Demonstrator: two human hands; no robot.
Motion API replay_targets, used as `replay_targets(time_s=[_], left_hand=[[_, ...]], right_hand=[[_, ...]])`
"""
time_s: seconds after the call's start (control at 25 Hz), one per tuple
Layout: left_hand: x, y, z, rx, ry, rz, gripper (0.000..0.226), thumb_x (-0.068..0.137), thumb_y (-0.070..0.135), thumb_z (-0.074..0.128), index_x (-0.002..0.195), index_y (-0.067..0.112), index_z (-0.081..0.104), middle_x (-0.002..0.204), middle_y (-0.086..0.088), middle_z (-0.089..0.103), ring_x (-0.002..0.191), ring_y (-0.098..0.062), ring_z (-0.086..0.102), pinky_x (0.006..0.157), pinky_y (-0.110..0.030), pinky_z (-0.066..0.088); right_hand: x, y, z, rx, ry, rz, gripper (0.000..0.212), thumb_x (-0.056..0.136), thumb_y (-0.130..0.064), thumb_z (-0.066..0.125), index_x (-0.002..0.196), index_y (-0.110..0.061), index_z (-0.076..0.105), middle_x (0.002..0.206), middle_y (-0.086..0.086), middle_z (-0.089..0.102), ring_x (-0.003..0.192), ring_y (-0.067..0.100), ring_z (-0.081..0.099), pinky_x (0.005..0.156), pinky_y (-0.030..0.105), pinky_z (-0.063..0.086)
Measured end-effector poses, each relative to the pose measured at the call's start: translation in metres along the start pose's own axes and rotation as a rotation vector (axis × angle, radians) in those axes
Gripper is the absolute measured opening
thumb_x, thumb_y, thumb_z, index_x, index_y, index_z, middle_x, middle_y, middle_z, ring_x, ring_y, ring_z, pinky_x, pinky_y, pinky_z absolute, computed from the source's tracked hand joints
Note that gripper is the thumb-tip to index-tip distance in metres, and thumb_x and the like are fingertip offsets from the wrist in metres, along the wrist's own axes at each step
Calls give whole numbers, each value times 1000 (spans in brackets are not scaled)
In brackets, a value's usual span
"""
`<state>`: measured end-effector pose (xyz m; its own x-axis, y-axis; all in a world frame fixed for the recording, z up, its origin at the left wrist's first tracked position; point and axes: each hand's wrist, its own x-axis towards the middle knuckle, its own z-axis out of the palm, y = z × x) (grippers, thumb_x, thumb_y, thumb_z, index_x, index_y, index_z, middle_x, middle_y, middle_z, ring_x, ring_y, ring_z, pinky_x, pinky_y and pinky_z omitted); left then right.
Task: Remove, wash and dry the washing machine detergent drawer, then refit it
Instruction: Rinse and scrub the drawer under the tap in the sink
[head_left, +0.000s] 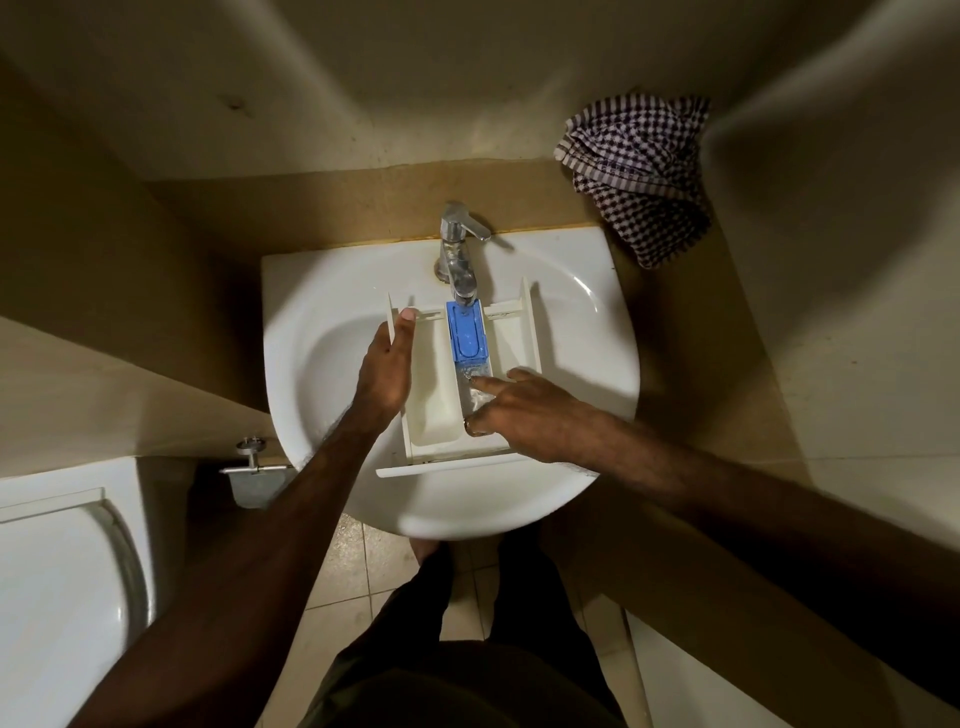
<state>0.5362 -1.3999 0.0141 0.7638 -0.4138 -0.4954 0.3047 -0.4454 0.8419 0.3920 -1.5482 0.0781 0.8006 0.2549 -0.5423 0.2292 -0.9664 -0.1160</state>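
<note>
Two hands are busy at the sink (322, 332), and I use the tap (457, 249) as my marker for where things are. The detergent drawer (457, 374) lies flat in the bowl, right under the tap's spout, with its long side running from the tap toward me. I think it sits there so the water can fall straight into it. The blue insert (469, 332) in the middle slot is just below the spout, and water looks to be splashing in the slot a little nearer to me than that. My left hand (387, 371) is on the left of the tap. Its fingers are straight and lie along the drawer's left wall, with one fingertip up at the back corner nearest the tap. I think it is there to keep the drawer from sliding. It does not curl round anything. My right hand (524, 415) is on the right of the tap and nearer to me. Its fingers are spread, and the pointing finger reaches into the wet middle slot, I think to rub the dirt out. So the drawer is between my two hands and touching both. The checked cloth (639, 171) sits on the ledge far to the right of the tap, ready for drying later. Washing is going on; drying and putting back are not yet done.
</note>
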Motion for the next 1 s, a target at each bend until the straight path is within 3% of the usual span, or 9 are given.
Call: replay_targets(time_s=[0.16,0.28,0.44,0.56,0.68,0.76,0.88,1.0], left_hand=[[1,-1,-2,35,-21,-12,82,88,87,30,144,32,54,134,-1,67,116,-22,66,105,-48,52],[2,-1,-2,30,-20,-5,76,93,82,30,142,31,56,131,-2,68,113,-21,67,103,-46,54],[0,-1,2,31,31,-2,76,92,83,31,137,29,60,121,0,71,108,-21,68,96,-41,56],[-2,1,3,32,48,-13,80,89,86,30,135,28,62,117,-1,73,103,-21,70,90,-38,56],[-2,2,2,45,22,-2,77,92,83,28,140,29,59,126,1,69,106,-20,67,96,-39,54],[-3,3,3,62,17,11,70,99,73,28,142,26,56,126,3,66,107,-19,65,92,-34,51],[-2,2,2,56,17,-1,81,89,86,27,136,29,59,123,-1,72,105,-21,70,96,-44,57],[-1,2,1,50,43,-6,77,92,83,27,134,27,62,119,-3,73,101,-20,71,94,-44,58]], right_hand=[[3,-11,-1,-212,19,98,51,102,-5,47,152,-5,40,156,9,48,151,27,33,102,50,44],[12,-12,2,-149,36,105,55,98,-6,52,152,-3,39,157,9,46,149,25,33,101,49,44],[1,-12,3,293,-61,71,51,93,2,46,144,-4,51,160,11,42,152,25,36,113,47,39],[2,-38,0,670,-81,313,38,91,0,46,127,0,57,146,19,54,135,39,52,108,46,45],[25,-66,-17,1121,34,620,64,95,-13,48,157,-12,31,166,14,31,143,42,46,116,55,40],[42,-74,-33,1282,208,782,64,101,-18,51,159,-10,26,165,11,31,147,38,40,123,58,29],[42,-86,-32,1230,286,834,57,103,-32,53,152,-9,36,155,11,42,146,34,40,125,60,22],[25,-84,-17,964,73,738,60,107,-55,38,146,-10,47,152,13,50,142,35,46,124,58,22]])
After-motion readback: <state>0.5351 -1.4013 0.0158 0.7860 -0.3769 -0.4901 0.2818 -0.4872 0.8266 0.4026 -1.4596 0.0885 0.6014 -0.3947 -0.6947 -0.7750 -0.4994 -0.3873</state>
